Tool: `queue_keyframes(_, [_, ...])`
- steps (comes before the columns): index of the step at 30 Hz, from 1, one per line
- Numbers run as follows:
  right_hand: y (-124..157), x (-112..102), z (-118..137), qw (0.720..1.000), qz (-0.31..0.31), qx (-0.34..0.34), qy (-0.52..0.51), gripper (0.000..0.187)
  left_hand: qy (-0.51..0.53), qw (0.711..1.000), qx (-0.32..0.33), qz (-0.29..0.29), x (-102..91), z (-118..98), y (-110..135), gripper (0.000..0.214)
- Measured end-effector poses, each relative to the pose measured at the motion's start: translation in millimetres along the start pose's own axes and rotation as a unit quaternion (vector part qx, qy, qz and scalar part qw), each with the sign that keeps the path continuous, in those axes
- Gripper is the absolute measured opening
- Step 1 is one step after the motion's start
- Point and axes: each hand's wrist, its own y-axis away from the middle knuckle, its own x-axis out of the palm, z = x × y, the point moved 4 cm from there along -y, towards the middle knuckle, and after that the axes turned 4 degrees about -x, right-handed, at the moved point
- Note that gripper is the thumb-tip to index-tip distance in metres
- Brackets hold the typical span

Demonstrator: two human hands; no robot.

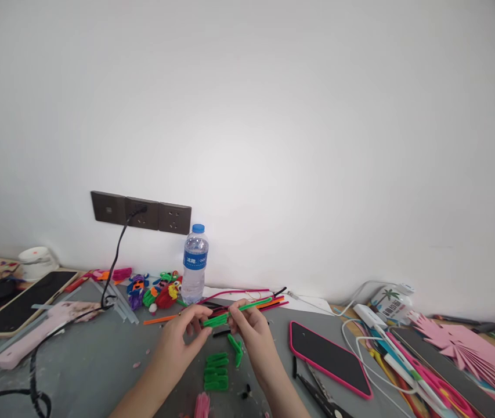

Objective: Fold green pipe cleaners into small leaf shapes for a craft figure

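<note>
My left hand and my right hand both pinch a green pipe cleaner held level above the grey table. The left fingers close on its folded left end, the right fingers grip it near the middle. Below the hands lie several folded green pipe cleaner pieces and a bent green piece. A bundle of red, orange and pink pipe cleaners lies just behind the hands.
A water bottle stands by the wall, beside small pipe cleaner figures. A pink-cased phone and scissors lie right of my hands. A pink glue gun and a tablet are left. Cables and pink paper crowd the right.
</note>
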Motion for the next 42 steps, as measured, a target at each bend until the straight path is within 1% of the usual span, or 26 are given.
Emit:
queue_keyframes(4, [-1, -1, 2, 1.000, -0.004, -0.020, 0.024, 0.041, -0.005, 1.000, 0.003, -0.010, -2.8, -1, 0, 0.017])
queue_keyframes(9, [0, 0, 4, 0.999, 0.014, -0.022, 0.021, 0.043, -0.025, 0.999, 0.027, -0.031, -5.8, 0, 0, 0.012])
queue_keyframes(13, [1, 2, 8, 0.999, 0.027, -0.015, 0.032, 0.046, -0.019, 0.997, 0.064, -0.037, -6.4, 3, 1, 0.010])
queue_keyframes(18, [3, 2, 11, 0.998, 0.039, -0.013, 0.037, 0.044, 0.015, 0.988, 0.140, -0.056, -5.7, 7, 2, 0.011])
queue_keyframes(20, [3, -1, 9, 0.999, 0.031, -0.003, 0.033, 0.045, 0.024, 0.985, 0.158, -0.062, -6.1, 7, 3, 0.012])
queue_keyframes(24, [1, -15, 4, 0.999, -0.034, 0.020, 0.035, 0.054, 0.029, 0.980, 0.177, -0.085, -10.8, 4, 4, 0.011])
queue_keyframes(26, [0, -19, 5, 0.998, -0.043, 0.020, 0.042, 0.057, 0.023, 0.977, 0.183, -0.104, -13.8, 1, 5, 0.011])
queue_keyframes(28, [0, -17, 6, 0.998, -0.019, 0.023, 0.056, 0.055, 0.015, 0.976, 0.188, -0.110, -14.8, -1, 4, 0.010])
queue_keyframes(31, [3, -6, 5, 0.996, 0.035, 0.044, 0.073, 0.047, 0.003, 0.975, 0.199, -0.099, -12.2, -2, 4, 0.010])
queue_keyframes(33, [6, 1, 4, 0.995, 0.054, 0.051, 0.073, 0.044, -0.011, 0.973, 0.212, -0.096, -9.6, -1, 5, 0.010])
queue_keyframes(37, [6, 4, -1, 0.997, 0.043, 0.041, 0.056, 0.043, -0.030, 0.970, 0.225, -0.091, -5.8, 0, 6, 0.011])
queue_keyframes(40, [4, 0, -1, 0.998, 0.035, 0.031, 0.045, 0.040, -0.031, 0.971, 0.222, -0.088, -6.0, 0, 6, 0.013])
queue_keyframes(42, [1, -5, 2, 0.999, 0.025, 0.012, 0.045, 0.039, -0.027, 0.971, 0.220, -0.094, -7.8, -1, 5, 0.013])
